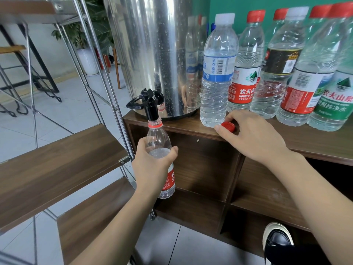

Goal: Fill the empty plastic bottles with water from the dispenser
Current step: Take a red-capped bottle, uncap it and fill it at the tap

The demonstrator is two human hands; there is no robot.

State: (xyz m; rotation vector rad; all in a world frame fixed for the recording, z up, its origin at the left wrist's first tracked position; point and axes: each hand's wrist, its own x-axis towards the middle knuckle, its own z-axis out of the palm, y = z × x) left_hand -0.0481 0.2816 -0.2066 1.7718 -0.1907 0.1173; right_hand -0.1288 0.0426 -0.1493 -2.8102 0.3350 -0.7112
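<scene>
**Uncapped bottle held under the dispenser tap**

The clear plastic bottle with a red neck ring and red label (160, 150) stands upright, off the front edge of the cabinet top, its open mouth directly beneath the black plastic tap (148, 104) of the cylindrical stainless-steel water dispenser (152, 54). Water fills it to about shoulder height. The left hand (152, 165) is wrapped around its middle, thumb on the right side, fingers on the left. The right hand (250, 134) rests on the dark wooden cabinet top (315, 138) at its front edge, thumb and forefinger closed on a round red screw cap (228, 126). Just behind the cap stands a capped clear bottle with a blue label (217, 73); a row of capped clear bottles (298, 77) with red, black and green labels extends toward the right edge.
</scene>
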